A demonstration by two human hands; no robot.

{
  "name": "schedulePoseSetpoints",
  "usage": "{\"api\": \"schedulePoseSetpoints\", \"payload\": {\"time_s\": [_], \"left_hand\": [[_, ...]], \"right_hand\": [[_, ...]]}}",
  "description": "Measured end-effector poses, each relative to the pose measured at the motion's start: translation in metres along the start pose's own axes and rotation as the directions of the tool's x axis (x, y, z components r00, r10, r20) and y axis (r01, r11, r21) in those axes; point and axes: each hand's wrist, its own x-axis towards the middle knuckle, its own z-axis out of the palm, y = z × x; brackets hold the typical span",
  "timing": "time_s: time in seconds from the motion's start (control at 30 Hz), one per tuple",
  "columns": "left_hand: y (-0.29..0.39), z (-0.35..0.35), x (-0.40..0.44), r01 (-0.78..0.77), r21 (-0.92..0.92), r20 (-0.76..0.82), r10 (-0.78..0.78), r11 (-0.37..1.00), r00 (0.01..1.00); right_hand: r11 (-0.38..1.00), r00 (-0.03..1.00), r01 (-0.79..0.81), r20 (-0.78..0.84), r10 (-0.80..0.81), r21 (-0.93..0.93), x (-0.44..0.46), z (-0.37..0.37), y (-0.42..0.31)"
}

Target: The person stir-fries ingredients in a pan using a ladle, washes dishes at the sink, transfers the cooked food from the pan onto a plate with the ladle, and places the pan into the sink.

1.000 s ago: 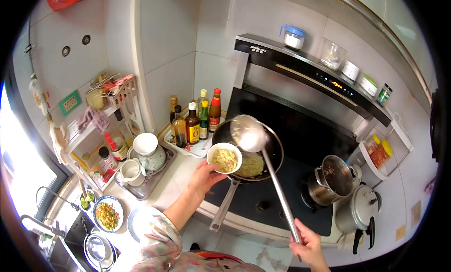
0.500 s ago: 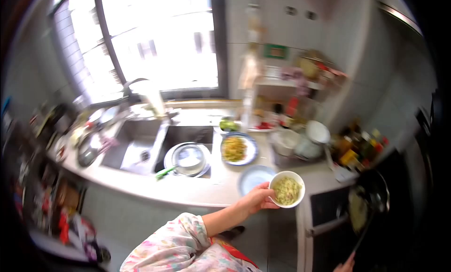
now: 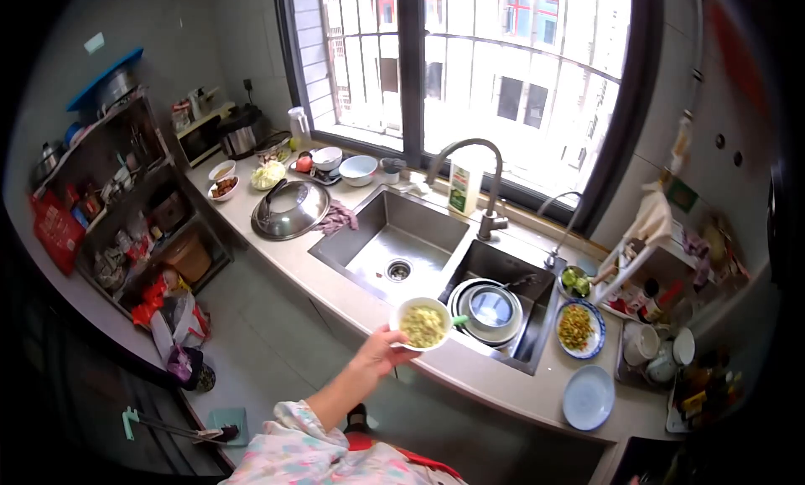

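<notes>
My left hand (image 3: 380, 353) holds a small white bowl (image 3: 422, 324) by its rim, thumb near the edge. Chopped pale green and yellow food fills the bowl, which is over the counter's front edge by the sinks. Just behind it is the double sink, its left basin (image 3: 394, 233) showing a drain. Stacked bowls and a strainer (image 3: 490, 306) with a green handle lie in the right basin. My right hand is out of view, and so are the ladle and most of the stove.
On the right counter are a pale blue plate (image 3: 589, 398) and a patterned plate of chopped vegetables (image 3: 579, 328). A domed lid (image 3: 291, 209), a cabbage (image 3: 268, 176) and bowls line the left counter. A cluttered shelf (image 3: 138, 191) stands far left.
The view has swung left from the stove to the sinks and window. My left hand has carried the bowl away from the pan. My right hand and the ladle have left the view.
</notes>
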Motion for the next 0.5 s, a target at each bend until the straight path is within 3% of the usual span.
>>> {"api": "schedulePoseSetpoints", "payload": {"time_s": [0.07,0.1,0.17,0.2,0.27,0.33,0.4,0.5], "left_hand": [[0.038,-0.047,0.007,-0.043,-0.038,-0.062,0.041,0.998,0.997],[0.059,-0.062,0.003,-0.071,-0.052,-0.052,0.068,0.996,0.996],[0.099,-0.100,0.003,-0.122,-0.075,-0.060,0.118,0.990,0.991],[0.115,-0.117,0.003,-0.126,-0.078,-0.079,0.120,0.989,0.990],[0.152,-0.150,-0.003,-0.151,-0.078,-0.125,0.141,0.985,0.982],[0.183,-0.182,-0.007,-0.180,-0.066,-0.127,0.171,0.981,0.977],[0.209,-0.210,-0.011,-0.209,-0.044,-0.165,0.199,0.977,0.966],[0.236,-0.242,-0.011,-0.229,-0.043,-0.189,0.217,0.972,0.958]], "right_hand": [[0.976,0.982,0.181,0.022,-0.185,0.125,-0.009,0.027,-0.069],[0.954,0.976,0.174,0.085,-0.200,0.246,-0.014,0.047,-0.113],[0.787,0.912,0.020,0.312,-0.267,0.617,-0.029,0.101,-0.227],[0.658,0.843,-0.013,0.362,-0.398,0.753,-0.038,0.119,-0.289],[0.378,0.643,-0.236,0.435,-0.630,0.895,-0.057,0.155,-0.413],[0.227,0.462,-0.311,0.356,-0.812,0.923,-0.082,0.178,-0.516],[0.183,0.260,-0.674,0.461,-0.849,0.716,-0.109,0.192,-0.602],[0.276,0.050,-0.781,0.497,-0.867,0.561,-0.123,0.183,-0.671]]}}
